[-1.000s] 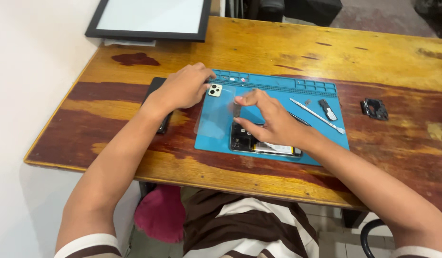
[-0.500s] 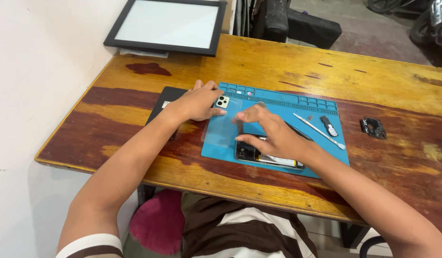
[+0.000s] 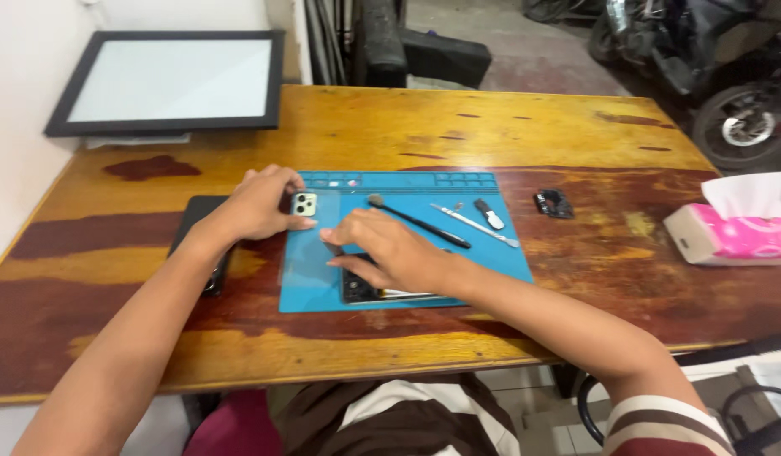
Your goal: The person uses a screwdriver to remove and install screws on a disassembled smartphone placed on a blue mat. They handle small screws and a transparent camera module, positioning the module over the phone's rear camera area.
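Down on the wooden worktop (image 3: 390,127), a blue mat (image 3: 407,245) lies near the front edge, and both hands work at its left half. The left hand (image 3: 260,203) rests at the mat's left edge, its grip closed lightly on a pale phone back (image 3: 304,203) with camera lenses, thumb beneath and fingers curled over it. The right hand (image 3: 382,249) lies flat, fingers spread and holding nothing, pressing on an opened phone (image 3: 374,291) at the mat's front edge. A black brush (image 3: 416,222), a metal tool (image 3: 475,225) and a small dark part (image 3: 553,203) sit toward the right; a pink tissue box (image 3: 732,228) stands at the right edge.
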A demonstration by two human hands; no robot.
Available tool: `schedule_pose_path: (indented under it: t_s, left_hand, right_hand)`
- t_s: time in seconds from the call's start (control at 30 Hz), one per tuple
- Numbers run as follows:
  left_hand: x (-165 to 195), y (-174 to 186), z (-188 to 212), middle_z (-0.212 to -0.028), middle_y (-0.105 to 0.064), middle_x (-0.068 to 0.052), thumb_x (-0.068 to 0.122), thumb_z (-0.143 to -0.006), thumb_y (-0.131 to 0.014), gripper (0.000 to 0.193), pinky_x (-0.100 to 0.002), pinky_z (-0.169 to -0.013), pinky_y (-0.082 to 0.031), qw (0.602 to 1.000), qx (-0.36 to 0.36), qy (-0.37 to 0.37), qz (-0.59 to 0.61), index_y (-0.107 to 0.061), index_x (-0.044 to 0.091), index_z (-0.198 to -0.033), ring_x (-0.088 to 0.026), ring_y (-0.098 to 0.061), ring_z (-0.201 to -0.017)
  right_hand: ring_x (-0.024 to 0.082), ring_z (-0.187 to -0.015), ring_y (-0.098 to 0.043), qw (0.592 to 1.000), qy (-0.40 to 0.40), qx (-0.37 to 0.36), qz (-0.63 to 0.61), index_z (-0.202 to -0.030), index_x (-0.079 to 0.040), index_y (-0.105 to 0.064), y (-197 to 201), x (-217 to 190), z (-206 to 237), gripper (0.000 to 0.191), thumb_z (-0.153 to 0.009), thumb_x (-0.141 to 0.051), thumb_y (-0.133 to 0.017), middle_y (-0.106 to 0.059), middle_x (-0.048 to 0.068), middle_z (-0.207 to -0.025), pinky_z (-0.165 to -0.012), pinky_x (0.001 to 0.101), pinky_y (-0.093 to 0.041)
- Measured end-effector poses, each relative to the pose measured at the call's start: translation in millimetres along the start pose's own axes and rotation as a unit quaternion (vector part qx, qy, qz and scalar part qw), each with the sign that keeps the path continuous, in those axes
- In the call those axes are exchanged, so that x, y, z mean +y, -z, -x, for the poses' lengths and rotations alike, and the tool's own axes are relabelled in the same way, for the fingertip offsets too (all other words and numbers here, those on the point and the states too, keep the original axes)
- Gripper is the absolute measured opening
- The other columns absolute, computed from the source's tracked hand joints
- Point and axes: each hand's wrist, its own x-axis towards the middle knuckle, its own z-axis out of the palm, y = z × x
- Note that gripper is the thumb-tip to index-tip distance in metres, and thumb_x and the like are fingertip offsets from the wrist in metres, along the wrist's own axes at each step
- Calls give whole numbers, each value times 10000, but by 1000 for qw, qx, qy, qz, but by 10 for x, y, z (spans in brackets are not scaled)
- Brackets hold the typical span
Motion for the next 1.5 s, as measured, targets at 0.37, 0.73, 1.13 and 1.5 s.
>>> schedule_pose_path:
  t_s: [0.37, 0.73, 1.13, 1.5]
  left_hand:
    - [31, -63, -12, -1040, -690, -124, 200, -754, -880, 664, -367, -809, -559, 987, -27, 71, 141, -565, 64, -1322, -230, -664, -916]
    - [161, 19, 25, -1094, -745, -79, 90, -877, -781, 321, -274, -818, -572, 928, 63, -5, 366, -674, 3, -1167, -117, -702, -953]
    - [277, -345, 10, -1063, -684, -22, 145, -882, -782, 406, -273, -787, -579, 809, 36, 4, 586, -595, 26, -1222, -99, -641, -943]
    - [144, -510, -1, -896, -666, 22, 186, -874, -805, 370, -240, -682, -495, 848, 15, 9, 529, -744, 34, -1206, -77, -567, -753]
  right_hand:
    - [222, -1092, -737, 994, -74, 45, -60, -1401, -94, -464, 285, 70, -69, 492, -989, 29, -704, -689, 110, -1177, -990, 352, -627]
    - [239, -927, -678, 988, -98, 67, 102, -1429, -107, -573, 918, 219, 318, 465, -998, 56, -633, -691, 115, -1106, -806, 370, -562]
    - [295, -682, -689, 954, -132, 31, 266, -1434, -42, -515, 504, 33, 364, 1073, -623, -644, -878, -654, 197, -1109, -498, 392, -531]
    - [313, -601, -672, 932, -200, -62, 295, -1535, -84, -419, 531, 109, 333, 1110, -655, -594, -863, -694, 133, -917, -493, 425, -520]
